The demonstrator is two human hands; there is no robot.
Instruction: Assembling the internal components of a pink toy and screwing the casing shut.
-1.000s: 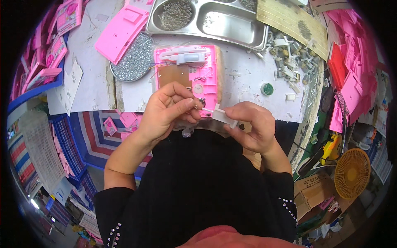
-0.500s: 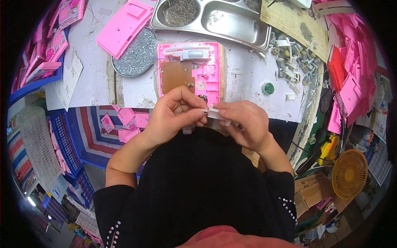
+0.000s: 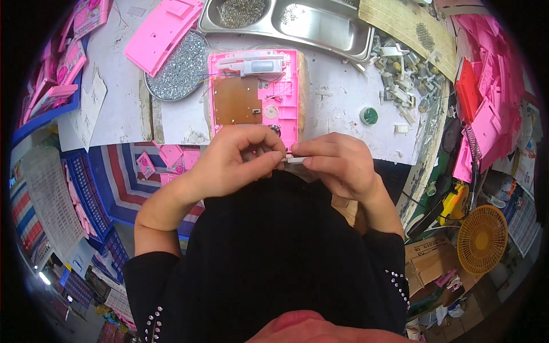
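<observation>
A small white plastic part [image 3: 295, 160] is pinched between the fingertips of my right hand [image 3: 342, 166], at the table's near edge. My left hand [image 3: 243, 155] meets it from the other side, thumb and forefinger pressed together at its end. Whatever tiny piece those left fingers hold is hidden. Just beyond both hands lies an open pink plastic housing [image 3: 293, 108], on a wrapped pad. Inside it are a brown circuit board [image 3: 235, 97], a white plastic unit [image 3: 262, 67] along the top, and thin wires.
A round dish of small screws [image 3: 177, 71] stands left, partly under a pink panel [image 3: 163, 34]. Behind is a metal compartment tray [image 3: 326, 43]. Loose white parts [image 3: 400, 86] and a green-topped round container [image 3: 369, 116] lie right. Pink panels [image 3: 489, 103] pile at far right; an orange basket [image 3: 482, 239] sits below.
The white part has turned in my right fingers and now shows a thinner side. Both hands remain together, and the whole view has shifted slightly.
</observation>
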